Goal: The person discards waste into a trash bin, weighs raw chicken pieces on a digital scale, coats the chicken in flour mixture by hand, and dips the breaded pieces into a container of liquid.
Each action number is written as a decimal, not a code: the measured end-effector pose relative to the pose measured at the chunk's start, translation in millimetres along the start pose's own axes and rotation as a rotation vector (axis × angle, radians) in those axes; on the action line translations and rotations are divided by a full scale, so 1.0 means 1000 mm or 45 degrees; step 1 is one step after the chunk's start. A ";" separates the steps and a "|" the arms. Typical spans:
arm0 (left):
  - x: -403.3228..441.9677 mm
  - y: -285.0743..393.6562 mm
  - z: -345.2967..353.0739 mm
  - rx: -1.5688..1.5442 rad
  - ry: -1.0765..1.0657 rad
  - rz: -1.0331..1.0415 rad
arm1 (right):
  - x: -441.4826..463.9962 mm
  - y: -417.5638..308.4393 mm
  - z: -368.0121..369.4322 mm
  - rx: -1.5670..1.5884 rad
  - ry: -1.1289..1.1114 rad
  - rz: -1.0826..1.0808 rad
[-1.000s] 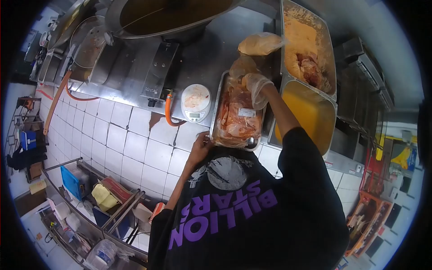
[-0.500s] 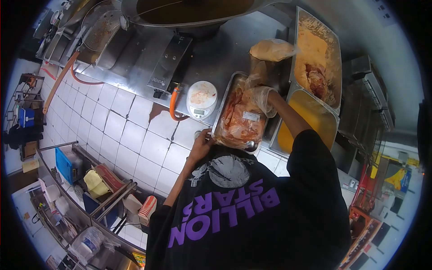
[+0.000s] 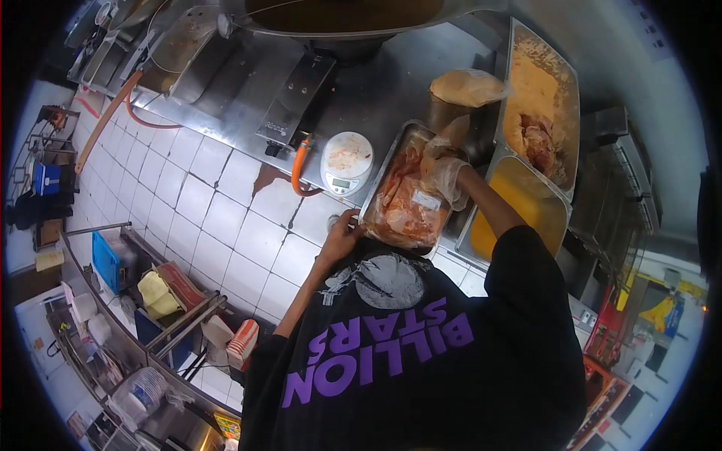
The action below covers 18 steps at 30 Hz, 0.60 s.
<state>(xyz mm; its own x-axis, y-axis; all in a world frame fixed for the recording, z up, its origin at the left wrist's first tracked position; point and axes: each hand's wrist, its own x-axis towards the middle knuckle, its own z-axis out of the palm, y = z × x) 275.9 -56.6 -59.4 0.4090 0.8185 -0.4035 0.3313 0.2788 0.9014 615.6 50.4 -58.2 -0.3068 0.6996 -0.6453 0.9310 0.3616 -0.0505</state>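
At the near left corner of a metal tray (image 3: 368, 203), my bare left hand (image 3: 344, 231) has its fingers pressed against the rim. The tray holds red-orange marinated meat (image 3: 402, 207) in clear plastic, with a white label (image 3: 426, 199) on top. My right hand (image 3: 447, 173), in a loose clear plastic glove, is over the tray's right side, closed on the plastic bag (image 3: 453, 131) around the meat. Its fingertips are partly hidden by plastic. A bag of pale orange powder (image 3: 468, 88) lies just beyond the tray.
Left of the tray is a white scale (image 3: 347, 161), beside an orange hose (image 3: 300, 167) and a burner (image 3: 297, 101). A large pan (image 3: 346, 30) stands behind. On the right are a container of crumbs with meat (image 3: 545, 79) and one of yellow liquid (image 3: 519, 203).
The view has shifted, so the tray and counter things appear further right. My right hand stays at the tray's right side and has moved slightly over the plastic; my left remains at the corner.
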 end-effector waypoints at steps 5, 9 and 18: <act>0.001 0.006 -0.001 -0.030 0.001 0.033 | -0.004 -0.009 -0.002 -0.002 -0.009 0.031; 0.000 0.006 -0.001 -0.055 0.015 0.025 | -0.020 -0.017 -0.011 0.011 0.072 0.108; -0.001 0.002 0.000 -0.047 -0.056 0.019 | -0.089 -0.014 -0.065 0.260 0.316 0.365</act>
<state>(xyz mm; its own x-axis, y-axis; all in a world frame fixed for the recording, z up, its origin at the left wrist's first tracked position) 276.5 -56.5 -57.3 0.4509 0.8002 -0.3954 0.2934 0.2855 0.9124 617.1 23.1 49.3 -0.0452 0.8899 -0.4539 0.9979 0.0191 -0.0618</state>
